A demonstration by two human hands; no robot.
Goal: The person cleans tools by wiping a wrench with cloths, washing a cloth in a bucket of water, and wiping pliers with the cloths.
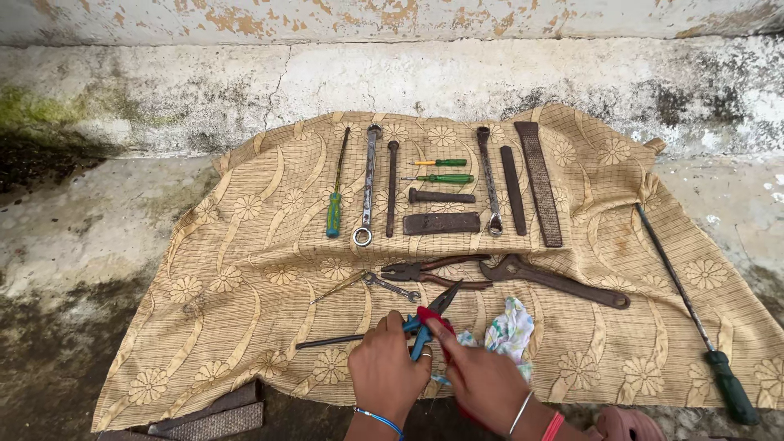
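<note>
Left hand (387, 364) grips blue-handled pliers (431, 320); right hand (482, 377) pinches red cloth (430, 320) against them.

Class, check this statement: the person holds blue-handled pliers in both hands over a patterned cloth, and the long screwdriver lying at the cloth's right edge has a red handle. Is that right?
Not quite. The head view shows the long screwdriver at the right edge of the patterned cloth has a dark green handle, not red. The rest stands: the left hand and right hand both hold the blue-handled pliers over the cloth.
</note>
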